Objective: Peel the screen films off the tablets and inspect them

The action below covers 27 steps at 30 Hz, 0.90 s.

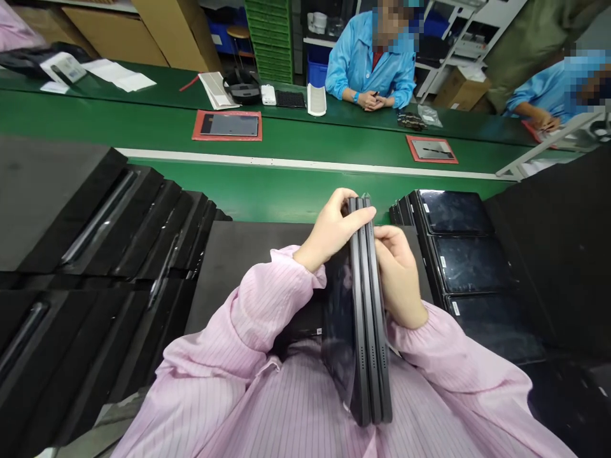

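Observation:
Three dark tablets [367,305] stand on edge, pressed together, in front of my body. My left hand [334,226] grips them near the top, its thumb laid across their narrow edges and its fingers round the far end. On the other side, my right hand [397,270] is closed with its fingertips at the right-hand tablet's face; whether it pinches a film or just the tablet is hidden. A glossy screen faces left on the leftmost tablet. Under my hands lies a black foam surface [229,261].
Black foam trays [119,235] with slots are stacked at my left. Several tablets [458,213] stand in rows at my right, beside a black panel [554,254]. Across the green conveyor bench [296,137], two people in blue [370,60] sit; red mats [195,127] hold flat devices.

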Tool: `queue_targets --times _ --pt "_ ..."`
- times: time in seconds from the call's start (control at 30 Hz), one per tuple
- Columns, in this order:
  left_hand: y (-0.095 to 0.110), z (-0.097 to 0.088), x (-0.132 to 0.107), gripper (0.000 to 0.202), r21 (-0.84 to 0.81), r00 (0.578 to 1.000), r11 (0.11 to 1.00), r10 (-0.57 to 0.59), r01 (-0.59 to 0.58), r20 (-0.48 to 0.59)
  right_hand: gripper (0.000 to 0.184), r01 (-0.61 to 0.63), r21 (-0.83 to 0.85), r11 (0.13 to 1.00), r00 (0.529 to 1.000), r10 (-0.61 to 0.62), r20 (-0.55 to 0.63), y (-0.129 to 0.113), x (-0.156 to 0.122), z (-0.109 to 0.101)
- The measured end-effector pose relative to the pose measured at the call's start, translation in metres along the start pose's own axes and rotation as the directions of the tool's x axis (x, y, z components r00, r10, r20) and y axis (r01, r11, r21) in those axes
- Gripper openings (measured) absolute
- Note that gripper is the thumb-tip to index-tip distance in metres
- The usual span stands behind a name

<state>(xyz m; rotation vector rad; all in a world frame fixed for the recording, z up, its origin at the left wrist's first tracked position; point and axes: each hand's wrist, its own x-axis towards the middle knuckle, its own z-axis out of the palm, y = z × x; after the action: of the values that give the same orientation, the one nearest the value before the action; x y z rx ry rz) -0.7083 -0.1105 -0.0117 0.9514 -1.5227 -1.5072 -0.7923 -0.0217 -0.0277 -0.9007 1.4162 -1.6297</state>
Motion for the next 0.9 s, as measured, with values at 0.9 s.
queue_targets --times 0.9 --pt "-0.004 0.008 0.006 0.024 0.169 0.999 0.985 -0.025 0.017 0.042 0.024 -0.055 -0.408 0.912 0.902 0.220 0.371 -0.057 -0.067 -0.036"
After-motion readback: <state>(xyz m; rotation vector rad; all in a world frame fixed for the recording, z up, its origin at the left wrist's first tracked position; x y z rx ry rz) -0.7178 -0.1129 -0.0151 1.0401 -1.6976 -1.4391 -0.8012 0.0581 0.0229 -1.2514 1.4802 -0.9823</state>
